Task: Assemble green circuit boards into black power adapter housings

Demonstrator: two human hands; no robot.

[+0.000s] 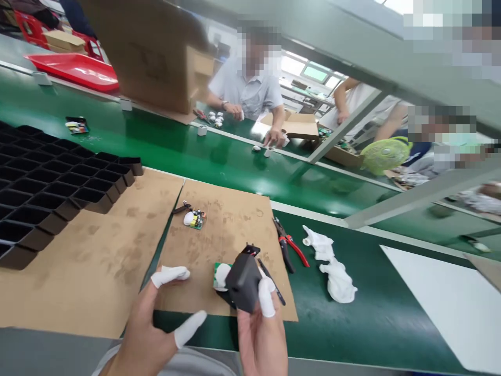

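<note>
My right hand (261,326), with white finger cots on the fingertips, is closed around a black plastic adapter housing (243,282) held just above a cardboard sheet (230,230). A small green circuit board (217,275) shows right behind the housing. My left hand (151,326), also in finger cots, hovers to the left with thumb and index finger spread and nothing in it. Farther up the sheet lies another green circuit board (194,218) with a white part on it.
Red-handled cutters (288,245) and a pair of white gloves (331,266) lie right of the sheet. A black compartment tray (50,188) sits at left. Across the green conveyor (219,162), other people work beside cardboard boxes (301,125). A white sheet (446,308) lies at right.
</note>
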